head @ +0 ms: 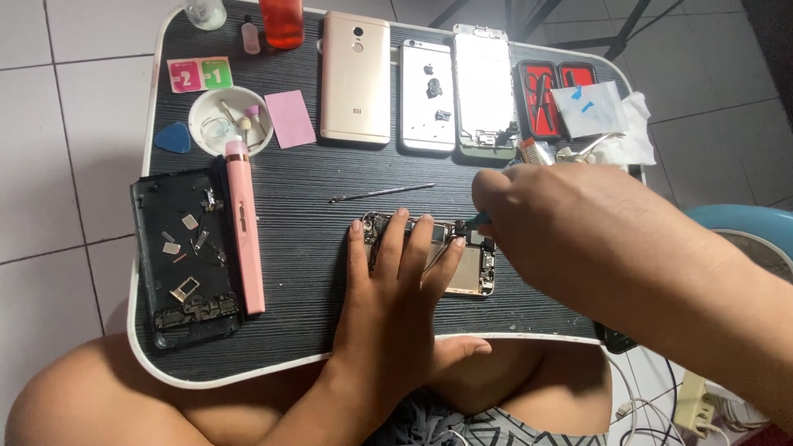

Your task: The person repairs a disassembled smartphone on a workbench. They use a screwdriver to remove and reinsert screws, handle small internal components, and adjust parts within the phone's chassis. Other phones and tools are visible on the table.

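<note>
Left hand [396, 289] is lying flat with fingers spread, pressing down on the opened phone chassis with bare circuit parts [475, 268], which is sitting near the front edge of the dark wood-grain lap table with white rim [306, 206], right of centre. Right hand [545, 219] is closing thumb and fingers in a pinch on a thin blue-handled tool [477, 220]; its tip is meeting the chassis at the top end, just beside the left fingertips. The contact point itself is too small to read.

Outward: a slim dark metal probe [382, 193] is lying loose just behind the chassis. At the left edge, a black phone back cover [183, 256] is carrying small loose metal brackets and screws, with a pink pen-shaped tool [244, 227] touching its right side. A white round dish [230, 120] of small bits is sitting behind that. Along the rear edge: a gold phone [355, 76], a silver phone shell [427, 95], a bare metal frame [484, 87], a red-lined tool case [549, 95].

Risks, as judged: the tool tip could be slipping off the part and gouging the board, since the left fingers are crowding the work point. The table is resting on bare knees; a leg shift could be scattering the loose screws off the cover.
</note>
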